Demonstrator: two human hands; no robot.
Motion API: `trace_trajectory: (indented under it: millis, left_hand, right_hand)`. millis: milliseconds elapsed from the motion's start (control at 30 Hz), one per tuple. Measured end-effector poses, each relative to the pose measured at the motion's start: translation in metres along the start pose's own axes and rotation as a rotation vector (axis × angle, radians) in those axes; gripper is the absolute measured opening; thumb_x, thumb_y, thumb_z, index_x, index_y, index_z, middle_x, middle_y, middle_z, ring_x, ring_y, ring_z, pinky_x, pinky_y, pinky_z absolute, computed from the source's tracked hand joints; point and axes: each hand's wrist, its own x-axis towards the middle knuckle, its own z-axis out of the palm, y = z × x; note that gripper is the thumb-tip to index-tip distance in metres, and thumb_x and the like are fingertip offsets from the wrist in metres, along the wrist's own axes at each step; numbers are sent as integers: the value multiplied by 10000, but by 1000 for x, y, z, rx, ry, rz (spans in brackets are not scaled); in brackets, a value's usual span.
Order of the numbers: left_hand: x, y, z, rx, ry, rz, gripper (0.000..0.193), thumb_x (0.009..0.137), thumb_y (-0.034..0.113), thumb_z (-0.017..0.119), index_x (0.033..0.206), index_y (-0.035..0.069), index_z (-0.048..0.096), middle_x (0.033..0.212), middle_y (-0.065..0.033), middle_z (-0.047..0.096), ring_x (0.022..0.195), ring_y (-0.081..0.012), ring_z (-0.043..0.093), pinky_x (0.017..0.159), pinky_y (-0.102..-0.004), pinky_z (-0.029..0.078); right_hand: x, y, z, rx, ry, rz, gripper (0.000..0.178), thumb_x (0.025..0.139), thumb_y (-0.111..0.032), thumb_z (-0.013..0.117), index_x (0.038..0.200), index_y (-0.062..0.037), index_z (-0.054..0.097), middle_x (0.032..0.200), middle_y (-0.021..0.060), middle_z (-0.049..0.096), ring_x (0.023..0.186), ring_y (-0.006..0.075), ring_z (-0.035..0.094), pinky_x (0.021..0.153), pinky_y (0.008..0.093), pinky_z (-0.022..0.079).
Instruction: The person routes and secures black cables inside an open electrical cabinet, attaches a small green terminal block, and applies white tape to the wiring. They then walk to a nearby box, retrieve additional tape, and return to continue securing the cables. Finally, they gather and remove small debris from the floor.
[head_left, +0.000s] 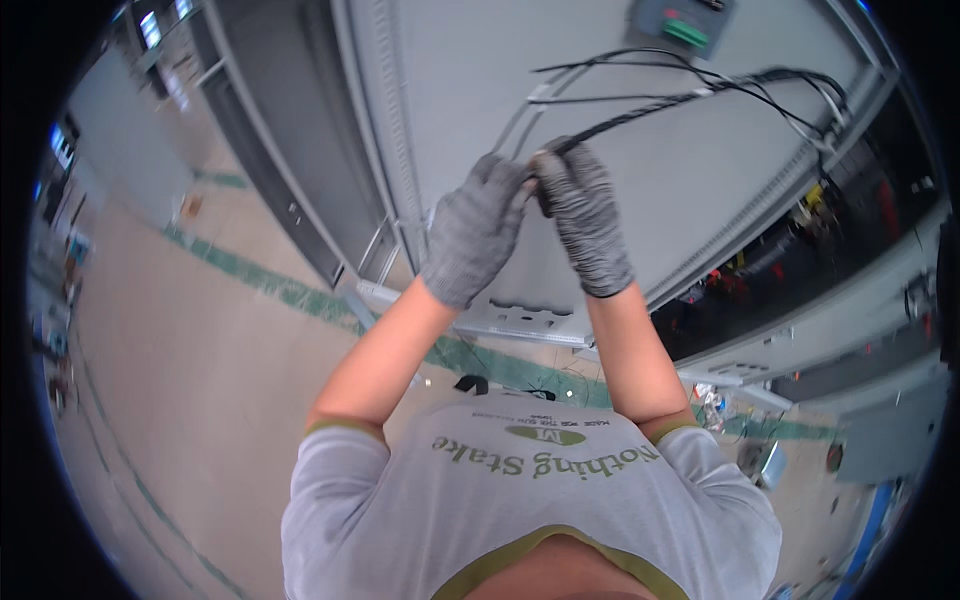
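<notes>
My left hand [475, 232] and my right hand [588, 220] both wear grey knit gloves and meet in front of a light grey cabinet panel. Fingers of the right hand are wrapped round a black cable bundle [640, 113], which runs up and right from the grip. The left hand's fingers are closed and bent against the right fingertips; what lies between them is too small and hidden to name. Thinner black wires [610, 62] spread above the hands, with white bands on some. At the right, the bundle bends down at the panel's edge [838, 95].
A grey device with a green connector [686, 33] is mounted high on the panel. Perforated metal rails [388, 110] border the panel. An open grey cabinet frame [285, 130] stands left. Dark equipment with red parts [715, 285] lies right. Green-striped floor [255, 275] shows below.
</notes>
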Motion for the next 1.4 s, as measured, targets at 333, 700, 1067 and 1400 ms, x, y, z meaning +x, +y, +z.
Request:
trace_trajectory:
  millis: [333,700,1067,1400]
  left_hand:
    - [43,-19,-13,33,35,-68,237,912,41,516,1147,37,547,858,-84,588,756,-162,560,709,-273,461]
    - [135,8,-25,456,174,171,180,907,243,579,989,84,591,930,-117,643,835,-314,624,716,-381,492]
    - [225,-5,17,643,228,390,249,826,98,535,1072,69,558,993,-150,601,873,-334,594,753,-431,483]
    - [255,13,58,337,222,393,155,857,186,586,981,103,626,998,-144,607,860,-337,609,717,-439,500]
  right_hand:
    - [15,-26,-27,-334,213,-372,145,859,-166,621,881,-26,590,759,119,605,668,234,600,638,320,487]
    - [119,-112,-191,-1229,689,-1114,223,745,-181,700,949,-114,640,947,68,622,945,282,571,823,388,453]
    - [192,-129,-196,-1198,476,-1035,102,792,-161,644,867,-92,647,871,91,612,871,306,566,790,408,460]
    - [186,-126,-199,-1201,402,-1025,140,807,-197,622,904,-98,643,901,98,601,902,304,559,828,416,454]
